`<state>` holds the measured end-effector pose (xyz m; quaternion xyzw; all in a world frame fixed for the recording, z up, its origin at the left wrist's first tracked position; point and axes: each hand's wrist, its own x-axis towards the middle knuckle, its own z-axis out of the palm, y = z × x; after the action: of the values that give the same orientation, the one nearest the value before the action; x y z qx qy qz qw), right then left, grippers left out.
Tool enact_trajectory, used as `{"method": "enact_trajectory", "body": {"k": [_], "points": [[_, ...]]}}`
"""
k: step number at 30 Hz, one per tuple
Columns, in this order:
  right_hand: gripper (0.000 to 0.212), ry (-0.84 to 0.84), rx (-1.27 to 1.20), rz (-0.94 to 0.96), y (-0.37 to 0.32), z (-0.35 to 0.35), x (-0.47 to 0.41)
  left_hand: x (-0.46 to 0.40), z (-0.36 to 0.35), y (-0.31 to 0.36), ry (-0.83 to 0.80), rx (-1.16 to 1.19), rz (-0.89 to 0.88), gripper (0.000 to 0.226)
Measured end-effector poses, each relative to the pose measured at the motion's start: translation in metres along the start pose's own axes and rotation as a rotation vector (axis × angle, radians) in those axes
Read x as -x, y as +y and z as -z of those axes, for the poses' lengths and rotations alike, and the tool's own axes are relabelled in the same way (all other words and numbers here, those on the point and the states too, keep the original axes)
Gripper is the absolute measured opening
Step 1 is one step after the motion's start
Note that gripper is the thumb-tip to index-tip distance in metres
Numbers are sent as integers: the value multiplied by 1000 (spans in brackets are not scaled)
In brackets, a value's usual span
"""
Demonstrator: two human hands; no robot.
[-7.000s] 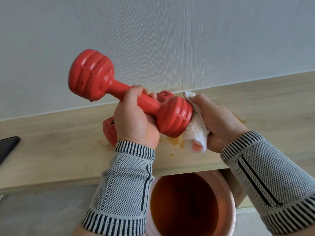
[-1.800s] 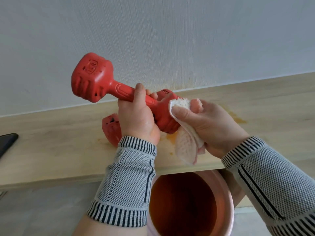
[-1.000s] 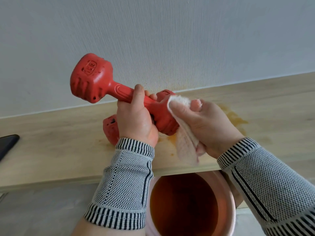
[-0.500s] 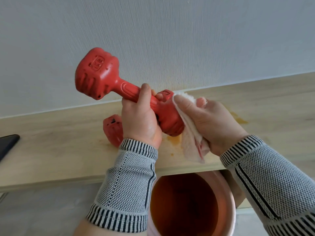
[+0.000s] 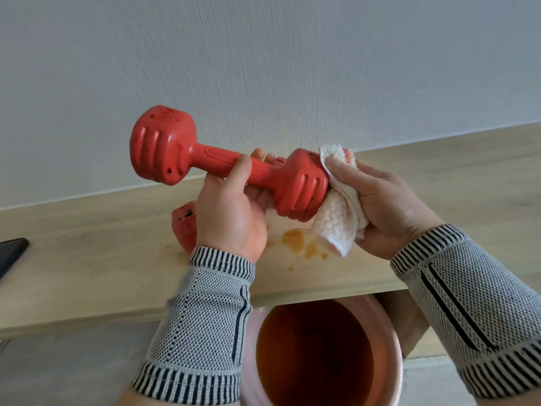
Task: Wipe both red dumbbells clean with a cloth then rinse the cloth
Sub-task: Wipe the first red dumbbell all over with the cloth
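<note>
My left hand [image 5: 234,212] grips the handle of a red dumbbell [image 5: 222,168], held nearly level above the wooden shelf [image 5: 87,259]. My right hand [image 5: 380,206] presses a white fluffy cloth [image 5: 338,221] against the dumbbell's right end face. A second red dumbbell [image 5: 184,224] lies on the shelf behind my left hand, mostly hidden; only its left head and a sliver near my fingers show.
Orange-brown puddles [image 5: 298,241] stain the shelf below the cloth. A pinkish bucket [image 5: 392,341] of brown water stands under the shelf's front edge. A dark phone [image 5: 11,253] lies at the far left. A white wall rises behind the shelf.
The held dumbbell has tilted flatter, its left head lower and its right head higher. The cloth has shifted from the side of the right head onto its end face.
</note>
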<state>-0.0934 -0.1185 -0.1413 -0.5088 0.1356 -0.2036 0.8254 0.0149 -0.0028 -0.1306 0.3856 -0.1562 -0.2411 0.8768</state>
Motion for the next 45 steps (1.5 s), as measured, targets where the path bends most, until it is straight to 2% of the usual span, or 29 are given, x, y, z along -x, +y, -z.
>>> {"method": "enact_trajectory", "body": {"k": [3, 6, 8, 12, 16, 21, 26, 28, 30, 33, 35, 37, 40, 43, 45], "points": [[53, -40, -14, -33, 1, 3, -2, 1, 0, -3, -33, -92, -111, 7], [55, -86, 37, -91, 7, -3, -1, -1, -3, -3, 97, -68, -178, 14], [47, -70, 49, -126, 7, -7, 0, -3, -3, -3, 185, -21, -159, 13], [22, 113, 183, -102, 2, -16, 2, -7, -1, 0, 212, 132, -81, 9], [29, 164, 337, -45, 8, -20, 2, -8, -3, -4, 217, 32, -123, 8], [16, 154, 330, -10, 14, -22, 3, -6, -6, -6, 260, -107, -201, 4], [29, 185, 475, 143, 27, -26, 5, -9, -3, -4, 370, -101, -183, 10], [29, 210, 511, 176, 28, -26, 3, -9, -1, -2, 365, -70, -151, 4], [16, 236, 448, 169, 26, -27, 2, -7, -1, -1, 335, -46, -125, 9], [26, 266, 323, 50, 19, -23, 0, -1, -5, -4, 289, -69, -136, 9], [26, 223, 297, 12, 17, -19, 1, 2, -8, -6, 300, -101, -158, 7], [24, 154, 305, 60, 19, -19, 2, -1, -9, -4, 319, -111, -171, 6], [32, 120, 410, 133, 22, -23, 6, -6, -7, 0, 353, -80, -167, 7], [31, 177, 525, 185, 24, -25, 5, -7, -4, -1, 349, -51, -161, 16], [34, 235, 478, 174, 25, -27, 4, -5, -5, -3, 319, -47, -179, 14]]}}
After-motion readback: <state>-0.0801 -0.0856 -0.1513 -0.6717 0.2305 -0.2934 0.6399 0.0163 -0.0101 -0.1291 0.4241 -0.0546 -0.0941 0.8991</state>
